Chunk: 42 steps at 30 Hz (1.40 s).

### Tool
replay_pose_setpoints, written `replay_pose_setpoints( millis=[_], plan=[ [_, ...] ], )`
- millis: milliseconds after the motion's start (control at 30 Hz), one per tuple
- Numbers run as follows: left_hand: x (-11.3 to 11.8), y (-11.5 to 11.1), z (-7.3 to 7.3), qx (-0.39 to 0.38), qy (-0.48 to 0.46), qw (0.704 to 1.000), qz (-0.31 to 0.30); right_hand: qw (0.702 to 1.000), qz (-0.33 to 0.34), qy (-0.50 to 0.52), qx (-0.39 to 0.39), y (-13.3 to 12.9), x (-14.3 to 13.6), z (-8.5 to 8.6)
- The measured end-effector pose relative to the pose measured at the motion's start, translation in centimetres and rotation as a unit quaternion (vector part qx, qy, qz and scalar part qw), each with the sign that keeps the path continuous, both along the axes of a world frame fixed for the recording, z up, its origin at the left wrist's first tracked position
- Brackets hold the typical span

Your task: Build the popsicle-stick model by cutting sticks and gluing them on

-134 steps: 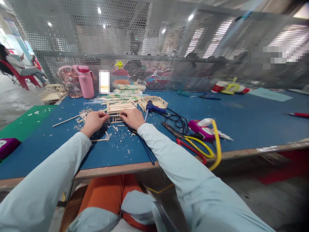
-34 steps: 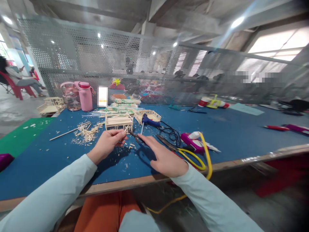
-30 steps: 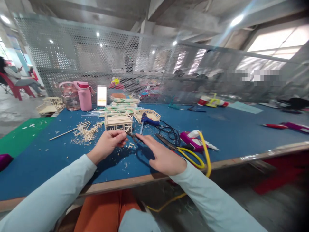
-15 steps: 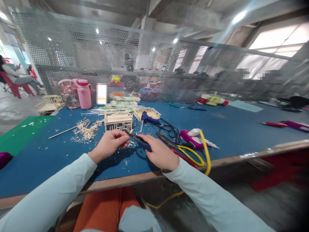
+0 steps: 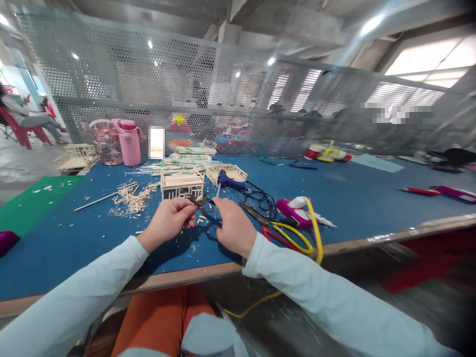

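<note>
My right hand point(image 5: 236, 225) is wrapped round a pair of blue-handled cutting pliers point(image 5: 197, 200), whose dark jaws point left. At the jaw tips my left hand point(image 5: 171, 218) is pinched closed; whatever lies between its fingers is too small or hidden to make out. Just beyond both hands stands a small frame built of wooden sticks point(image 5: 182, 185). A blue glue gun point(image 5: 232, 183) rests behind the right hand, its black cord coiled to the right. Short cut sticks and shavings point(image 5: 137, 201) are heaped to the left of the frame.
Scissors with red and yellow handles point(image 5: 293, 238) and a purple-and-white glue gun point(image 5: 297, 215) lie at right. A pink bottle point(image 5: 130, 144) and packs of sticks point(image 5: 189, 159) stand at the back, before a perforated metal screen point(image 5: 141, 74). One person sits far left.
The right hand has shifted slightly left and closed round the plier handles, which were partly spread under its flatter fingers. The left hand has barely moved. A small stick piece now shows beside the left wrist.
</note>
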State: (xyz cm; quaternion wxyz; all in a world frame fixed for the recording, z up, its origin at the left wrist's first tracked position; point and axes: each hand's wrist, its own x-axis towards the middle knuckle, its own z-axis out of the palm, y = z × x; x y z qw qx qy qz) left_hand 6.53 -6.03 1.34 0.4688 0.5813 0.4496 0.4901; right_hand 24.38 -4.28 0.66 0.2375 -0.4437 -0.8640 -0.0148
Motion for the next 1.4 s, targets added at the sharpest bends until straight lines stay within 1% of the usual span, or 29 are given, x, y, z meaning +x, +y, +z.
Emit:
replay_pose_setpoints(
  millis=[100, 167, 233, 333, 467, 667, 733, 800, 933, 1000, 1067, 1133, 1233, 1333, 1400],
  plan=[
    [-0.3, -0.1, 0.1, 0.022, 0.007, 1.000, 0.019, 0.999, -0.030, -0.020, 0.023, -0.3, -0.7, 0.5],
    [-0.3, -0.1, 0.0, 0.031, 0.014, 0.999, 0.023, 0.999, -0.029, -0.024, 0.016, -0.3, -0.8, 0.8],
    [-0.3, 0.0, -0.2, 0.037, 0.023, 0.999, 0.014, 1.000, -0.007, -0.014, -0.014, -0.2, -0.5, 0.9],
    [-0.2, 0.4, -0.7, 0.038, 0.043, 0.998, -0.018, 0.996, 0.042, 0.015, -0.076, 0.1, 0.3, 0.8],
    [0.2, 0.9, -1.4, 0.027, 0.054, 0.997, -0.046, 0.988, 0.069, 0.028, -0.134, 0.5, 1.3, 1.0],
    [0.5, 0.8, -1.5, -0.003, 0.041, 0.997, -0.068, 0.968, 0.123, 0.006, -0.218, 1.4, 1.8, 1.8],
    [0.4, 0.7, -1.3, 0.013, 0.068, 0.996, -0.062, 0.971, 0.117, -0.004, -0.206, 1.5, 1.8, 1.8],
    [0.2, 0.6, -1.2, 0.055, 0.119, 0.991, -0.042, 0.982, 0.097, -0.016, -0.161, 1.3, 1.7, 1.8],
    [-0.4, 0.3, -1.0, 0.160, 0.228, 0.960, 0.016, 0.995, 0.053, -0.061, -0.060, 0.4, 1.4, 1.6],
    [-0.5, 0.1, -1.1, 0.198, 0.257, 0.945, 0.031, 0.995, 0.046, -0.077, -0.031, 0.1, 1.4, 1.5],
    [-0.5, -0.1, -1.1, 0.217, 0.265, 0.939, 0.036, 0.996, 0.050, -0.075, -0.013, 0.0, 1.4, 1.3],
    [-0.3, -0.1, -1.1, 0.211, 0.260, 0.942, 0.036, 0.997, 0.056, -0.060, -0.005, 0.2, 1.5, 1.0],
    [0.0, -0.1, -1.2, 0.166, 0.239, 0.956, 0.029, 0.997, 0.048, -0.057, -0.006, 0.8, 1.4, 0.3],
    [0.6, -0.3, -1.4, 0.126, 0.214, 0.968, 0.041, 0.997, 0.014, -0.078, 0.011, 1.4, 1.1, 0.0],
    [1.1, -0.5, -1.4, 0.117, 0.207, 0.971, 0.037, 0.997, -0.011, -0.077, 0.029, 1.8, 0.9, 0.3]
  ],
)
